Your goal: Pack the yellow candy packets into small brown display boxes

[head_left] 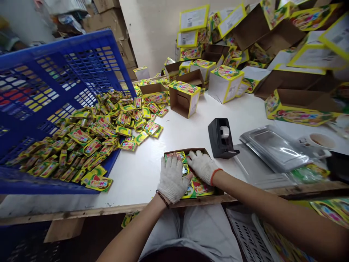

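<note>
A shallow brown cardboard box (188,150) lies at the near edge of the white table (136,174), filled with yellow-green sachets (200,188). My left hand (172,179), in a white knit glove, presses flat on the sachets at the box's left side. My right hand (202,166), also gloved, rests flat on the sachets beside it, fingers spread. Neither hand grips anything. A heap of loose sachets (92,138) spills from a tipped blue plastic crate (40,91) at the left.
A black tape dispenser (221,139) stands just right of the box. Clear plastic trays (272,147) and a cup (317,141) sit at the right. Many yellow printed cartons (184,97), some open, pile up at the back and right.
</note>
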